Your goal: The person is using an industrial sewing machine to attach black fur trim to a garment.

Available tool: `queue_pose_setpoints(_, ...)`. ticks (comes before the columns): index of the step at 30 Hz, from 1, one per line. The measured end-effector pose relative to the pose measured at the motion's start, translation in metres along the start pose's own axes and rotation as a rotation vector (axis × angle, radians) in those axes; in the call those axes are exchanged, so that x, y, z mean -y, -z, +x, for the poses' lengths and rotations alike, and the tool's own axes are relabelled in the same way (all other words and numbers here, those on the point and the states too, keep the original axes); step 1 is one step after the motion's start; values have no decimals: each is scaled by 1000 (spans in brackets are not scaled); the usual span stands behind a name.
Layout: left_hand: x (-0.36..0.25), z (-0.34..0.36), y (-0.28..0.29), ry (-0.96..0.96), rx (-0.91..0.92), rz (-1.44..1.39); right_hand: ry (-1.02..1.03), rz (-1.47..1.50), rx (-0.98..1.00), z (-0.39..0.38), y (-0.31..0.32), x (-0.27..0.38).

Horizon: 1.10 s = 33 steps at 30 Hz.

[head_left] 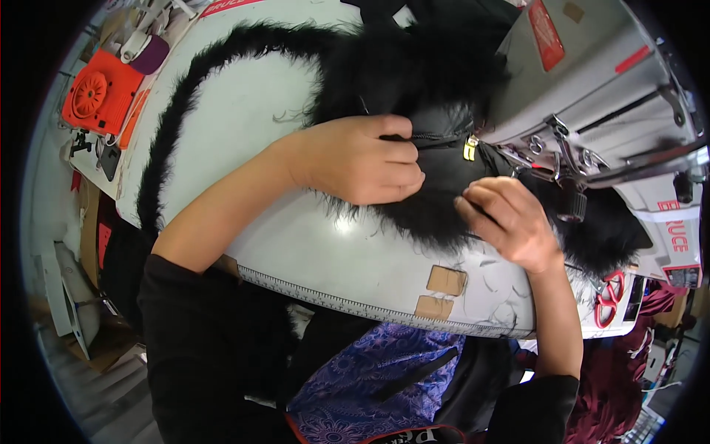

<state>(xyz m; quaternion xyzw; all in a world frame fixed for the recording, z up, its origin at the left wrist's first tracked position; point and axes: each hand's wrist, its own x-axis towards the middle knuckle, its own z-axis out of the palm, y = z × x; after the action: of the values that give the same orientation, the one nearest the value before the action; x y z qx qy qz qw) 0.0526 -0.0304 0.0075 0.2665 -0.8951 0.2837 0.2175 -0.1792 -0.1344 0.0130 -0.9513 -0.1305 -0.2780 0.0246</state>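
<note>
A black furry garment piece [418,63] lies over the white sewing table, its smooth black side [440,174] turned up in the middle. My left hand [370,163] is closed on it, fingers curled into the fabric beside a dark toothed strip that resembles a zipper [441,136]. My right hand [510,222] pinches the near part of the fabric; its fingertips are slightly blurred. Between and beyond both hands, a small yellow piece [470,148] sits by the needle area of the grey sewing machine [592,81]. A long furry strip [174,118] curves round to the left.
A measuring tape [333,298] runs along the table's near edge, with two brown patches [447,281] by it. Red-handled scissors [609,300] lie at the right. An orange device [96,92] and a purple-and-white spool [148,53] stand far left. Dark red fabric [610,385] hangs lower right.
</note>
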Motion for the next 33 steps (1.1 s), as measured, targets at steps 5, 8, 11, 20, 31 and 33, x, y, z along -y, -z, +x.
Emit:
queue_pose_setpoints(5,-2,2,-1,42,66,37,-200,-43,176,8,4,3)
queue_pose_setpoints(8,-4,2,-4,99,40,85,-354,32,250,20,2,9)
queue_pose_setpoints(11,-7,5,-6,202,63,143,-404,62,182,22,-8,8)
queue_pose_setpoints(20,-23,14,-7,377,156,-16,-401,134,150,10,-2,3)
queue_pose_setpoints(31,-19,9,-10,429,115,-440,-330,120,240,3,5,1)
queue_pose_setpoints(33,-19,9,-9,449,156,-401,-373,117,257,7,3,1)
